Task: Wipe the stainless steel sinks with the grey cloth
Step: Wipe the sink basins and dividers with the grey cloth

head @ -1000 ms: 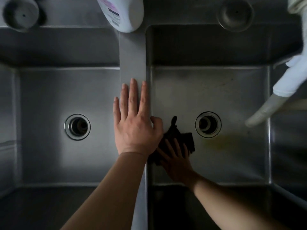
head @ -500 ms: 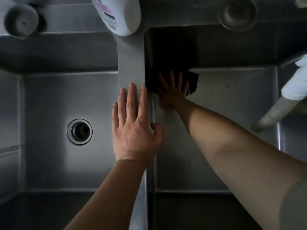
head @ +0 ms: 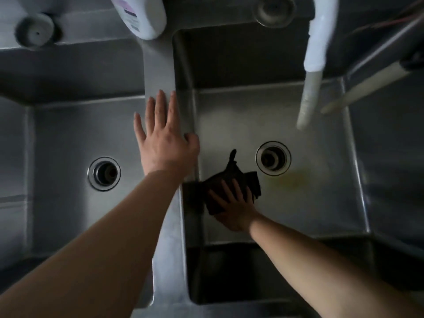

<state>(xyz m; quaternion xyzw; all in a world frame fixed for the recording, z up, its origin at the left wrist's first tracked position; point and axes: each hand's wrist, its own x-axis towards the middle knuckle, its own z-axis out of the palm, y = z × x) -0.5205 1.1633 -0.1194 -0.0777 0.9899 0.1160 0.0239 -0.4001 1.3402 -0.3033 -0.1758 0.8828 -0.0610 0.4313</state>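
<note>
Two stainless steel sinks lie side by side below me. The dark grey cloth (head: 231,180) lies on the floor of the right sink (head: 321,203), near its left wall and beside the drain (head: 273,158). My right hand (head: 234,203) presses flat on the cloth with straight, spread fingers. My left hand (head: 164,134) rests flat on the steel divider (head: 158,72) between the basins, thumb hooked over its right edge. The left sink (head: 64,134) holds nothing but its drain (head: 104,173).
A white bottle (head: 140,14) stands at the back of the divider. A white-wrapped spout (head: 314,65) hangs over the right sink, and a second pale tube (head: 364,88) slants in from the right. A yellowish stain (head: 291,180) marks the floor by the right drain.
My right hand drew the cloth from the far left corner of the right sink back toward me, to the floor beside the drain. My left hand stayed on the divider.
</note>
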